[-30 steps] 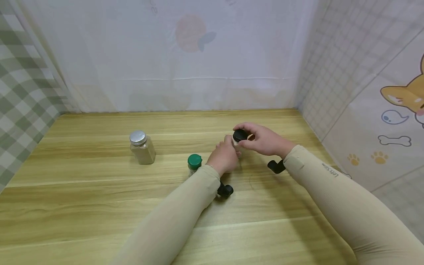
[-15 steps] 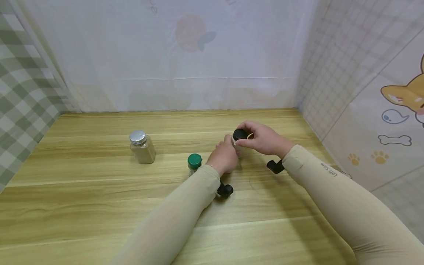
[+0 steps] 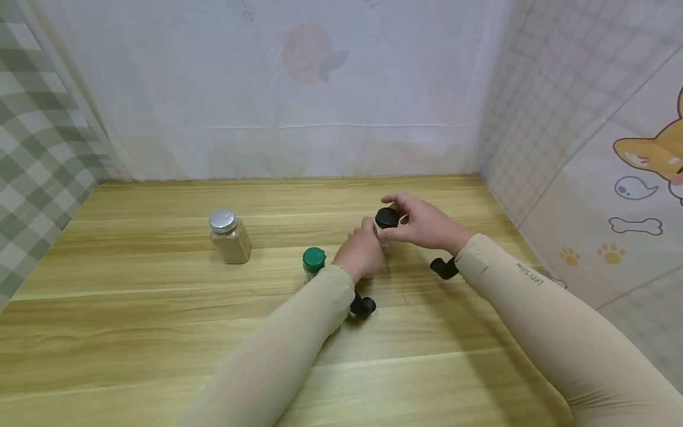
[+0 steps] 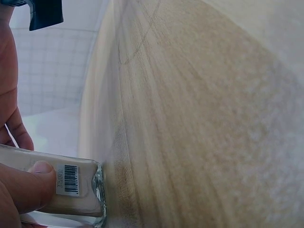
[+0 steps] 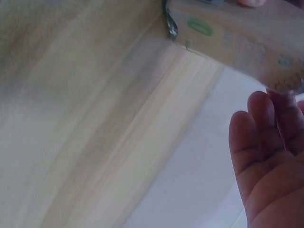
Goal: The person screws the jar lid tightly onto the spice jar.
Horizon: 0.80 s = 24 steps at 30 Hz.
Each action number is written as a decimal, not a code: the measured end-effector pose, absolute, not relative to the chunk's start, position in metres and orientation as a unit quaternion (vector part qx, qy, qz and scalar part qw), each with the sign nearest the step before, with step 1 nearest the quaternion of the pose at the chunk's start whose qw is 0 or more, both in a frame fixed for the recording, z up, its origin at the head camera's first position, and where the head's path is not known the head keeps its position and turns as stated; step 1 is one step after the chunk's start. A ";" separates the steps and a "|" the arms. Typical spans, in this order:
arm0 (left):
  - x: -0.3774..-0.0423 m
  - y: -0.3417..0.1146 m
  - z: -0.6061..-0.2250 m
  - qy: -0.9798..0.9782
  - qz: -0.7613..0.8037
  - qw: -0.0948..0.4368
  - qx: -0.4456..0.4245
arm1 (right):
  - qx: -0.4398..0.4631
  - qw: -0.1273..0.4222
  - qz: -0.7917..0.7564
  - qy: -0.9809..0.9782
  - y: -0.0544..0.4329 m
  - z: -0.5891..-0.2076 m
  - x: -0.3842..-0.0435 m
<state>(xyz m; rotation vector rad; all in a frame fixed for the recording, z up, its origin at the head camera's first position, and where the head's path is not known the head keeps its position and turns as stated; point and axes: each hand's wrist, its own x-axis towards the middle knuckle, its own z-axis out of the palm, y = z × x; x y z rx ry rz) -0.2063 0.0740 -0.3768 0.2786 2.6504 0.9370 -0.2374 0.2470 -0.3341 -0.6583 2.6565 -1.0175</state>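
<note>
My left hand grips a clear glass spice jar filled with pale brown powder. In the left wrist view the thumb lies along its side, next to a barcode label. The jar's black lid shows above that hand in the head view. Around the lid is my right hand, its thumb at the near side and its index finger lifted off the far side. Its fingers are extended in the right wrist view, one fingertip right at the jar's upper end.
A green-capped shaker stands just left of my left wrist, partly hidden by the sleeve. Farther left is a square jar with a silver lid. Black fittings hang at both wrists. White curtain walls border the wooden table.
The right hand's fingers have loosened from the black lid and spread, the index finger moving away to the far side. The left hand and jar stay in place.
</note>
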 end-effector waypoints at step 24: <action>-0.208 0.075 -0.377 0.926 0.327 0.166 0.087 | -0.251 0.135 -0.318 0.904 0.251 -0.329 -0.239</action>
